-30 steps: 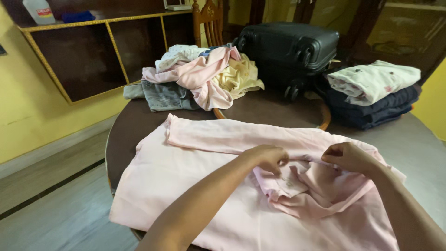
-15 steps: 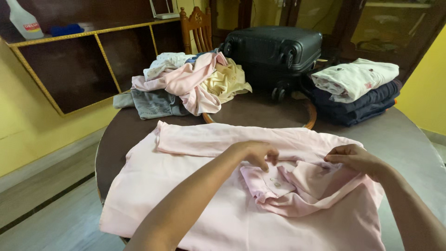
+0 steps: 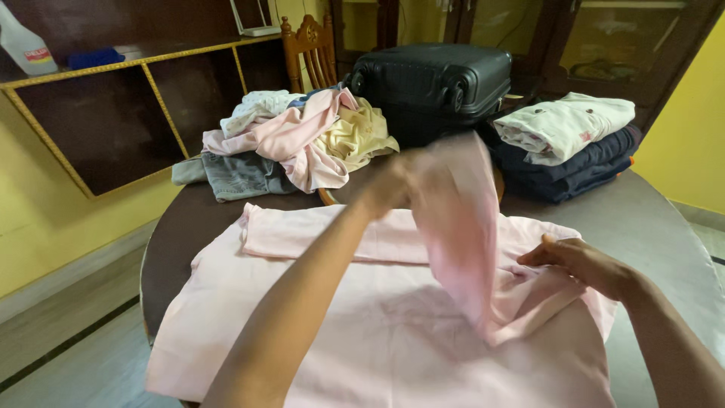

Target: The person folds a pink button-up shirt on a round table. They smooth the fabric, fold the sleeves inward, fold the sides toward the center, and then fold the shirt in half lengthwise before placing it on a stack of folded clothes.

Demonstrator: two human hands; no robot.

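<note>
Gripping a fold of the pink shirt [image 3: 355, 332], the left hand [image 3: 393, 181] is closed and raised above the table [image 3: 664, 227], blurred, with cloth hanging from it. The right hand [image 3: 578, 261] rests on the shirt's right side, fingers curled, pinching fabric. The shirt lies spread across the table.

We see one package only: a white plastic bottle [image 3: 21, 47] with a red-and-blue label [image 3: 34, 55] (partly cropped), standing on the wooden shelf [image 3: 113, 64] at far left.
</note>
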